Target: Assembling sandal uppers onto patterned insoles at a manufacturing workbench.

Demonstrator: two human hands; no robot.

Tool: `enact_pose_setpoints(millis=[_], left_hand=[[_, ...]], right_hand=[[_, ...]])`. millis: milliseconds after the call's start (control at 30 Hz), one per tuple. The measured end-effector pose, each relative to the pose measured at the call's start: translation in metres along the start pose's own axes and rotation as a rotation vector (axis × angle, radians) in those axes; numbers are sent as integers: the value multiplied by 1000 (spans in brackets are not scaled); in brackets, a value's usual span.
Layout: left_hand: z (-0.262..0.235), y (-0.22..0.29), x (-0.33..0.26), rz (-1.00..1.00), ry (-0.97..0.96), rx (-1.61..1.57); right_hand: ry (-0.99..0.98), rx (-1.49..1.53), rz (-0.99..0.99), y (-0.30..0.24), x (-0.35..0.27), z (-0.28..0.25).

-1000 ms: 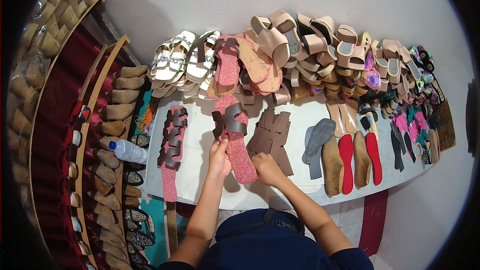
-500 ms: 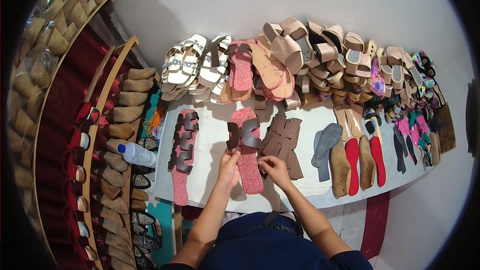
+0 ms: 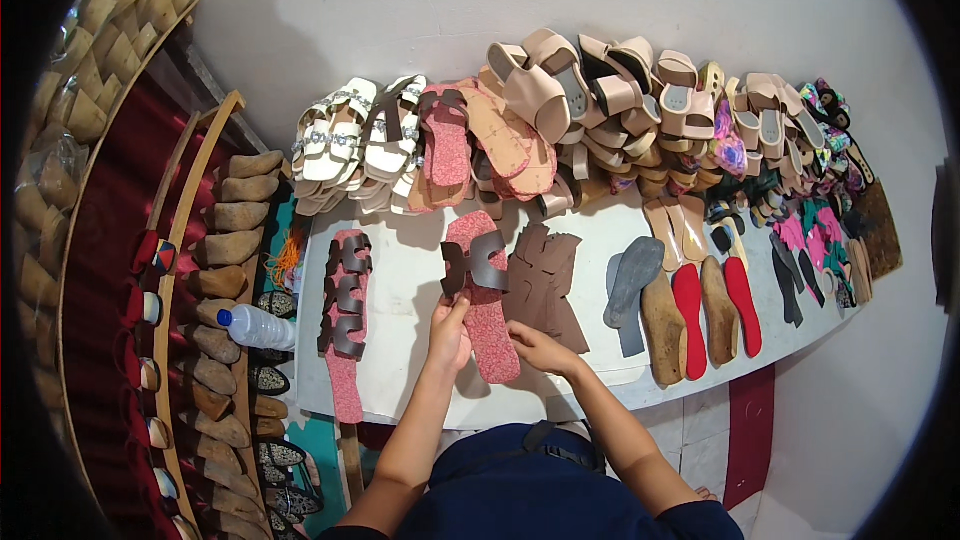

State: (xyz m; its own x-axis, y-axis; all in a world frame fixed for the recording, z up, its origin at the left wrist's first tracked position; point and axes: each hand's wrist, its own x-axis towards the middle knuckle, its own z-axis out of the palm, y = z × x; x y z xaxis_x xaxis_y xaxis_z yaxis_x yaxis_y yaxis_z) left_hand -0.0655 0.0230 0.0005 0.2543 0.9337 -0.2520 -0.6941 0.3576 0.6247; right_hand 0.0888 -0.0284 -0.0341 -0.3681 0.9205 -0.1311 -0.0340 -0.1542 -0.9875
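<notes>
A pink sandal sole (image 3: 488, 315) with a dark brown H-shaped strap (image 3: 474, 265) across its top lies lengthwise on the white table (image 3: 410, 340). My left hand (image 3: 450, 335) grips its left edge near the strap. My right hand (image 3: 535, 348) holds its lower right edge. A pile of flat brown cut strap pieces (image 3: 545, 285) lies just to the right of the sole. To the left lie pink soles (image 3: 345, 325) with dark brown straps stacked on them.
Many finished sandals (image 3: 560, 110) are heaped along the table's far edge by the wall. Wooden shoe lasts and red soles (image 3: 700, 305) lie at the right. A plastic water bottle (image 3: 258, 327) and rows of wooden lasts (image 3: 225, 270) fill the rack at the left.
Both hands have stayed on the pink sole and strap. The view has shifted, so the table and sandals sit further right and higher in the picture.
</notes>
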Motion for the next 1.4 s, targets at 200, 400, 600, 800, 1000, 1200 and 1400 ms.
enact_pose_setpoints(millis=[200, 400, 600, 800, 1000, 1200, 1400], left_hand=[[6, -9, -2, 17, 15, -33], [7, -17, -5, 55, 22, -29], [19, -27, -2, 68, 20, -22], [23, -41, -3, 50, 16, 0], [30, -52, 0, 107, 58, 180], [46, -46, -6, 72, 75, 198], [51, -45, -3, 36, 65, 153]], right_hand=[[-123, 27, 62, -14, -7, -11], [-400, 111, 311, -23, -26, -22], [-17, 48, 279, -3, -25, -39], [246, 364, 224, -21, -9, -47], [324, 650, 196, -20, 0, -54], [273, 900, 181, -30, 4, -50], [102, 1118, 210, -20, 0, -55]])
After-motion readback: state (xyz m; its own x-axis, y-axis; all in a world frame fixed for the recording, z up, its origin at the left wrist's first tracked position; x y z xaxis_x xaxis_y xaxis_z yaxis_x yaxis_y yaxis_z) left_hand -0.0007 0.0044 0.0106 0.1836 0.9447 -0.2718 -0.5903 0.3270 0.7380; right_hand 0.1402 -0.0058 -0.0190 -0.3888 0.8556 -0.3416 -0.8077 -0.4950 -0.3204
